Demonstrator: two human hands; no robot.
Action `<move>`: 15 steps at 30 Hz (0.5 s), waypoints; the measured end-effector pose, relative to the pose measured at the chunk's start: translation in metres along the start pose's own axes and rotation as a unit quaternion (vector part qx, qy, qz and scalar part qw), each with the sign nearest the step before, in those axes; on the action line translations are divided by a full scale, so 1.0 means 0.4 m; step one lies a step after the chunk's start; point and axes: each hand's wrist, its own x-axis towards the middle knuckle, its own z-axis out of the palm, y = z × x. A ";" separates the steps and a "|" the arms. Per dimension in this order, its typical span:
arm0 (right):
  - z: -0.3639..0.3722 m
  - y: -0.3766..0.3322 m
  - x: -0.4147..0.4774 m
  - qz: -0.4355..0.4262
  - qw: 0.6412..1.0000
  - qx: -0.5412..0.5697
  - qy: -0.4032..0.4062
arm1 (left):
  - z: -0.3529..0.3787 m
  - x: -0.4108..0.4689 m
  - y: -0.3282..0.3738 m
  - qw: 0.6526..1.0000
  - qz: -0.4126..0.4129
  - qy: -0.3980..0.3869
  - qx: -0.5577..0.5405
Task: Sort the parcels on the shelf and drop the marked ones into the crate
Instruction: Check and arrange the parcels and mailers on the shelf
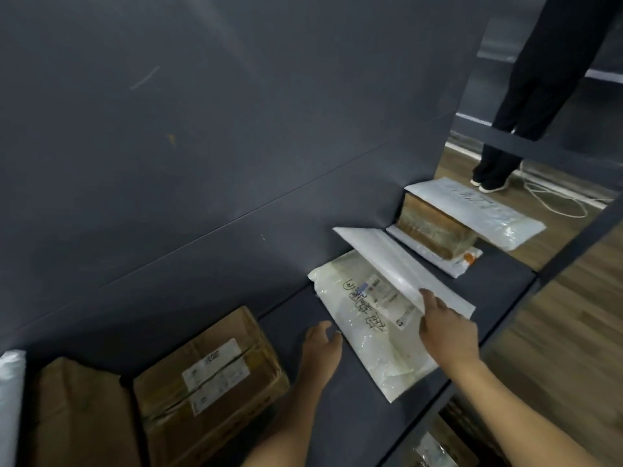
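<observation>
A white plastic mailer point(367, 342) with black handwriting and a printed label lies flat on the dark grey shelf point(296, 318). A white padded envelope point(401, 264) is tilted up over its far side. My right hand point(445, 328) grips that envelope's near edge, thumb on top. My left hand point(320, 348) rests flat on the shelf just left of the mailer, fingers apart, holding nothing. A taped cardboard box point(209, 382) with a white label sits to the left. No crate is in view.
At the far end, a white padded envelope point(478, 207) lies on a brown taped box point(435, 230) stacked on another mailer point(448, 261). A brown parcel point(77, 412) and a white one point(11, 399) sit at far left. A person point(526, 96) stands beyond on the wooden floor. More parcels point(441, 446) lie on the lower shelf.
</observation>
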 end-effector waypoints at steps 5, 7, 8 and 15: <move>-0.211 0.130 -0.057 0.025 0.951 0.300 0.064 | -0.022 -0.041 0.056 0.998 0.045 0.008 -0.032; -0.279 0.173 -0.088 0.030 0.874 0.480 0.072 | -0.033 -0.070 0.081 0.994 0.066 0.001 -0.088; -0.300 0.190 -0.105 0.042 0.822 0.566 0.056 | -0.039 -0.095 0.096 0.987 0.076 -0.021 -0.142; -0.254 0.241 -0.210 0.059 0.637 0.761 -0.107 | -0.071 -0.266 0.113 0.910 0.121 -0.089 -0.386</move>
